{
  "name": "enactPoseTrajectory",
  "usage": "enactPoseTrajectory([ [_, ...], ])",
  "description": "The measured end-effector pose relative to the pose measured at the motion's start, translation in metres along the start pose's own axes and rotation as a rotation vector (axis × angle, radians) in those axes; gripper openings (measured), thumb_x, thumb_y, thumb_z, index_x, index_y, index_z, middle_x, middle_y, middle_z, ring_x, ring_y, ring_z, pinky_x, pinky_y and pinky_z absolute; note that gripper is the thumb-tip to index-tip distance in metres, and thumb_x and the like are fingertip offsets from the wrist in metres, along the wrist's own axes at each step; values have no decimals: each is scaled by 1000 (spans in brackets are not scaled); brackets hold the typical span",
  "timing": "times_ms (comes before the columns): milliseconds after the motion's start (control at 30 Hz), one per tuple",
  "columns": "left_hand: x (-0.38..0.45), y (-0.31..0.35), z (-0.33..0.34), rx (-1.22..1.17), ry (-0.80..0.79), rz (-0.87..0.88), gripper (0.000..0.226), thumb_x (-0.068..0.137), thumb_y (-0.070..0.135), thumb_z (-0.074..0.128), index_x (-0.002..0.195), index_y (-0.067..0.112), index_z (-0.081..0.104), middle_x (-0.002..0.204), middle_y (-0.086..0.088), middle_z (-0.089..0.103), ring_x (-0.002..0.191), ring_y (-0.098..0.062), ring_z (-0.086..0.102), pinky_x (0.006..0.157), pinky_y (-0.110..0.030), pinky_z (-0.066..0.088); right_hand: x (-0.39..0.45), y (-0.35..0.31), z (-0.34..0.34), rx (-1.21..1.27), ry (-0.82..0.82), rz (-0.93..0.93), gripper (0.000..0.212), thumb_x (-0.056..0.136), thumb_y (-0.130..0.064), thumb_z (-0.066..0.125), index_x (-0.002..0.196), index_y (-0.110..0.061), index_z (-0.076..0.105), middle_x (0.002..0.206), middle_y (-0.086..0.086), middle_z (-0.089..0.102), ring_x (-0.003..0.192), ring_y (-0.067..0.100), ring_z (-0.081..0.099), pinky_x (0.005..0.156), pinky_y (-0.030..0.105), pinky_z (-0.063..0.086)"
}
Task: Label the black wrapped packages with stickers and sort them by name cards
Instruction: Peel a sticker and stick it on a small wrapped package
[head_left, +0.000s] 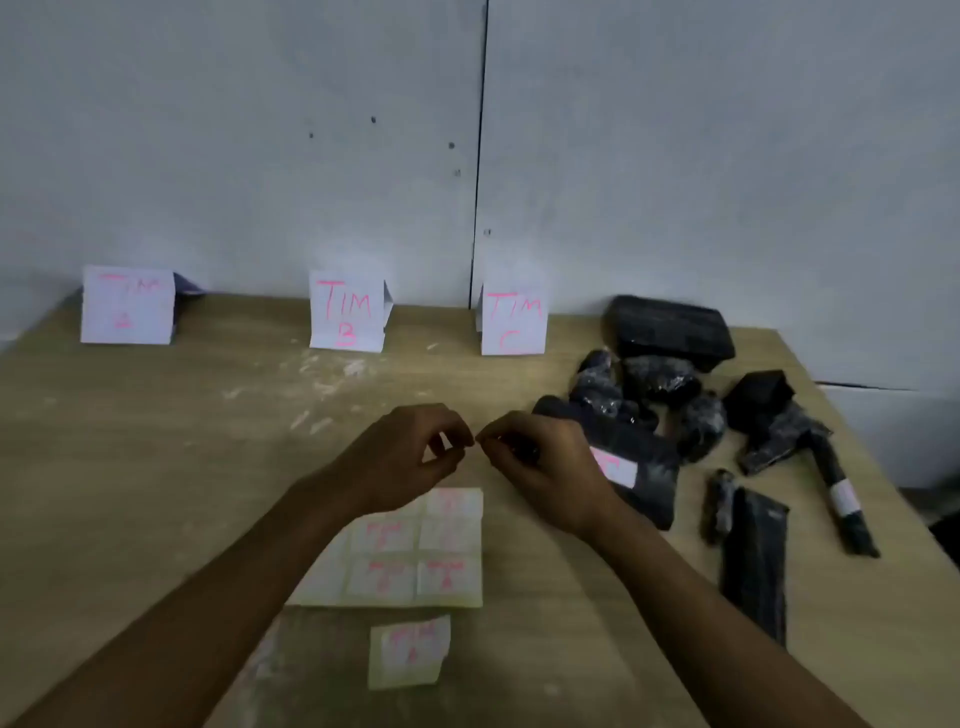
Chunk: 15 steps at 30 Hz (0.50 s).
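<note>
A pale panelled wall (675, 156) backs a wooden bench (156, 441) carrying three folded name cards: the left card (127, 305), its lower letter blurred, the "TIM B" card (347, 310) and the "TIM C" card (511, 319). Black wrapped packages (670, 332) lie heaped at the right; one labelled package (639, 467) sits just beside the right hand (540, 467). The sticker sheet (415, 551) and a loose sticker (409, 652) lie near the bench's front edge. The left hand (410, 452) and right hand meet above the sheet, fingers curled in a pinch; what they pinch is too small to tell. Risks, as judged: a peeled sticker may fold onto itself or cling to the fingers, and the faint pink lettering invites misreading, so a package could be sorted to the wrong card.
</note>
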<state>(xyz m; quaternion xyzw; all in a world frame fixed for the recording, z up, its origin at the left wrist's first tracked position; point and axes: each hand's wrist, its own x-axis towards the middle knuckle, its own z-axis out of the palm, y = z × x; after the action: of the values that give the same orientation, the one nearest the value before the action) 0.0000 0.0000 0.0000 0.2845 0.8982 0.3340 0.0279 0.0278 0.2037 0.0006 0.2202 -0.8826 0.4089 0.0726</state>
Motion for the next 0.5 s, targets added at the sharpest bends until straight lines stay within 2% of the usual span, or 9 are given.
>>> enactPoseTrajectory([
  [167,-31,-24,43,-9,117,34,23,90,16,67,112,22,65,103,11,64,84,-3,62,76,-31,54,-37,27,51,67,215,5,9,91,-8,65,95,-10,73,73,-13,63,66,2,60,59,10,42],
  [300,-48,-28,66,-3,257,106,30,88,16,69,116,22,62,103,9,62,82,-6,61,74,-31,53,-61,39,77,173,387,138,11,90,-9,64,87,-14,73,67,-9,63,62,6,58,57,20,46],
  [367,-57,-25,78,-23,346,125,28,87,13,69,113,21,62,101,8,62,81,-7,61,75,-26,52,-65,42,80,202,417,181,10,90,-12,64,85,-14,73,66,-4,64,62,10,58,59,25,47],
  [400,-64,-21,85,-44,401,133,27,87,10,69,111,21,63,101,7,63,82,-7,61,75,-19,49,-69,41,80,199,414,195,10,90,-13,64,85,-15,73,67,-3,64,62,11,58,59,26,47],
  [467,-78,-11,96,-103,512,141,24,87,4,68,105,20,64,98,5,64,82,-5,61,70,-7,41,-77,42,80,148,363,240,10,88,-15,65,83,-14,72,65,-4,64,58,6,55,57,24,45],
  [500,-83,-6,97,-117,549,151,24,86,1,67,102,19,65,96,5,65,81,-5,61,68,-5,39,-82,41,79,115,340,258,9,87,-15,65,81,-13,73,64,-5,64,56,2,53,56,21,43],
])
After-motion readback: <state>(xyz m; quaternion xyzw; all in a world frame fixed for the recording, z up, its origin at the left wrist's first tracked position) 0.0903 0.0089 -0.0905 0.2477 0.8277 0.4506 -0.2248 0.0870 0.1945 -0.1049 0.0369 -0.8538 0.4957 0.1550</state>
